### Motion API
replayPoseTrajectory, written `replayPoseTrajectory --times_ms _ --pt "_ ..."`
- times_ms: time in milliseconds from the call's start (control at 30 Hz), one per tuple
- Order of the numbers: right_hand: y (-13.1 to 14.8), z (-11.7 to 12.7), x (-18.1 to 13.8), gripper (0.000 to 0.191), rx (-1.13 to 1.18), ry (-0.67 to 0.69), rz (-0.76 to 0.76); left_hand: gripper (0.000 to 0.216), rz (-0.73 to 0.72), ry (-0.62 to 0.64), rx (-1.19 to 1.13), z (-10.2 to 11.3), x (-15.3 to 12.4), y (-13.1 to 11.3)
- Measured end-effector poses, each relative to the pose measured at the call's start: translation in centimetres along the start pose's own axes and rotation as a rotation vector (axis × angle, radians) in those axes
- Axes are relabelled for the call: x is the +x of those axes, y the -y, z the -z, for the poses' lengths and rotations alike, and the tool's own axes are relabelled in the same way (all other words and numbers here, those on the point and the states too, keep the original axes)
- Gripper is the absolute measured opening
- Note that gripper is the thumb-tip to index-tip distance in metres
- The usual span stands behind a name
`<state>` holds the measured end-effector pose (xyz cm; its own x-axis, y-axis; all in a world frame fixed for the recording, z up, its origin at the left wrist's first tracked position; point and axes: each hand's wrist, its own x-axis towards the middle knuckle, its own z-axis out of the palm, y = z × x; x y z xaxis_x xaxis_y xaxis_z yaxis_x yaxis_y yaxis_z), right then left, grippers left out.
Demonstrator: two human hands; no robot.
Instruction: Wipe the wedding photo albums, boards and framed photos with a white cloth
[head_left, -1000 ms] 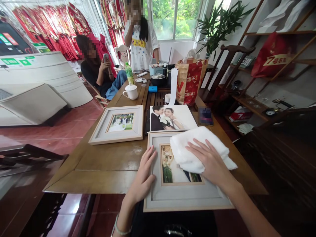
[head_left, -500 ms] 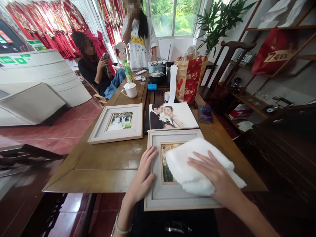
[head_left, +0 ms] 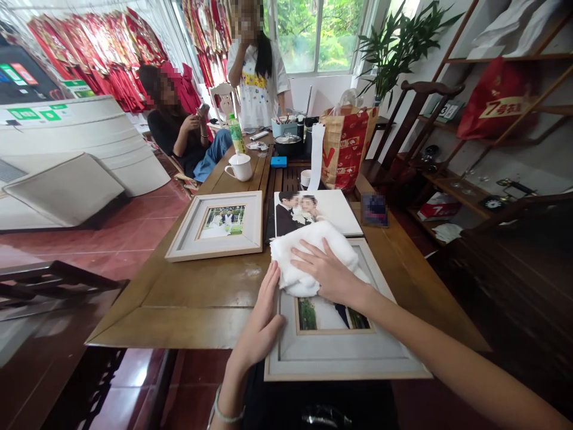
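Note:
A pale framed wedding photo [head_left: 340, 352] lies flat at the near edge of the wooden table [head_left: 197, 298]. My right hand [head_left: 326, 272] presses flat, fingers spread, on a folded white towel [head_left: 308, 254] that covers the frame's far left corner. My left hand [head_left: 262, 325] rests open on the frame's left side and holds it steady. A second framed photo [head_left: 217, 224] lies to the left, and an unframed wedding print [head_left: 320, 209] lies just beyond the towel.
A white mug [head_left: 240, 167], a green bottle [head_left: 236, 134], a blue box [head_left: 278, 161] and a red paper bag [head_left: 342, 143] stand farther along the table. One person sits at the far left with a phone, another stands behind. Wooden shelves [head_left: 470, 185] line the right.
My right hand has slid the towel from the frame's right middle up to its far left corner. My left hand has stayed on the frame's left side.

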<state>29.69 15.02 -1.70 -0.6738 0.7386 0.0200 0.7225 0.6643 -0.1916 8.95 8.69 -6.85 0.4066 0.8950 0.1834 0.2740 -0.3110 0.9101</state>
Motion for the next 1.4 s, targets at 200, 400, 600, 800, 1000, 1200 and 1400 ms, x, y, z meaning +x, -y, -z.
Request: replayPoseTrajectory --times_ms 200,400,600,800,1000,1200,1400 --pt "2.3 0.4 -3.6 0.086 0.165 0.135 -0.045 0.088 0.044 -0.032 -0.055 -0.2 -0.2 0.4" --pt "5.0 0.9 -7.5 0.081 0.372 0.195 -0.052 0.065 -0.047 -0.024 0.043 -0.2 -0.2 0.4" --pt "4.1 0.4 -7.2 0.076 0.288 0.093 -0.243 0.058 -0.062 -0.002 0.092 -0.2 0.1 0.5" --pt "5.8 0.0 -7.2 0.071 0.35 0.105 -0.134 0.053 -0.1 -0.029 0.072 -0.3 0.0 0.6" --pt "7.3 1.4 -10.5 0.063 0.455 0.252 -0.081 0.051 -0.099 -0.023 0.124 -0.3 0.1 0.7" --pt "4.3 0.1 -11.0 0.055 0.195 -0.028 -0.205 0.049 -0.077 0.007 0.138 0.0 0.2 0.4" --pt "-0.9 -0.8 -7.1 0.078 -0.059 -0.123 -0.166 0.049 -0.066 0.023 0.132 0.2 0.4 0.2"
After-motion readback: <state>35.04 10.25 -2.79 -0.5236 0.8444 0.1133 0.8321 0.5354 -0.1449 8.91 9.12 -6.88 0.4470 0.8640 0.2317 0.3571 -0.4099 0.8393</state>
